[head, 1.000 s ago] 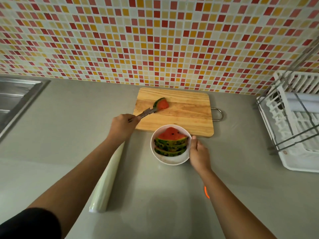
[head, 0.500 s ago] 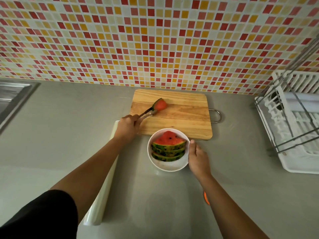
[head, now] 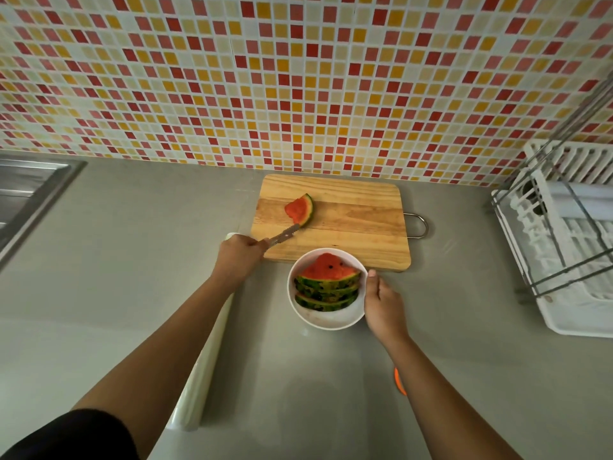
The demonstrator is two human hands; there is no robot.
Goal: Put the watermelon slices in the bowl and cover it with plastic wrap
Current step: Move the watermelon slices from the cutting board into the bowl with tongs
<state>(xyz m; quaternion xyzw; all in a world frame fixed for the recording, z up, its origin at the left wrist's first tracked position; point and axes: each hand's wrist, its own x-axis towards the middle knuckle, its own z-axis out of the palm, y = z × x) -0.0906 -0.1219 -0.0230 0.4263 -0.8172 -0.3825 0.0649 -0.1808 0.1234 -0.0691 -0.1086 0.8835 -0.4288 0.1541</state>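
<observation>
Tiled wall (head: 298,78) in red, yellow and white squares behind a grey desk (head: 132,260). Sink (head: 23,194) at far left; white dish rack (head: 570,240) at far right. Wooden cutting board (head: 348,220) against the wall, metal handle on its right edge. Roll of plastic wrap (head: 202,373) lying on the desk, partly under the left forearm. White bowl (head: 326,322) just in front of the board, holding 3 stacked watermelon slices (head: 328,280). Left hand (head: 237,257) clenched around tongs (head: 282,235), whose tips pinch 1 remaining slice (head: 300,209) over the board. Right hand (head: 381,303) grasps the bowl's right rim. Small orange object (head: 399,381), partly hidden by the right forearm.
</observation>
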